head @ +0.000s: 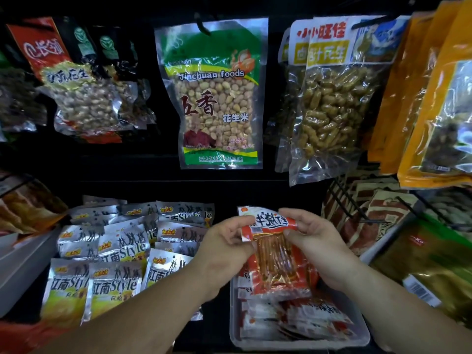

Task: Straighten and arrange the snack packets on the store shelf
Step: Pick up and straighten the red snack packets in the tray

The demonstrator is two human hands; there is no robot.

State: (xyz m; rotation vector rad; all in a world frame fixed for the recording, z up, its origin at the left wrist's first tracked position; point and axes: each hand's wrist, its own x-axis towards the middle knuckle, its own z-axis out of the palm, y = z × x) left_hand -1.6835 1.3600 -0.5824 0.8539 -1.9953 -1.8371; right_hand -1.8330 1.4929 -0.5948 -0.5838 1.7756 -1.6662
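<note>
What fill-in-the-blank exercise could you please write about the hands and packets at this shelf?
1. The left hand and right hand together hold a ____ packet with a clear window.
2. The silver packets printed "Style" lie to the ____ of the clear tray.
3. The hanging green bag of peanuts reads "Jinchuan ____".

Missing words: red; left; foods.

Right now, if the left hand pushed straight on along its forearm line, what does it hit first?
The left hand pinches the red clear-window snack packet; straight on, it likely meets the right hand on the opposite edge.
</note>
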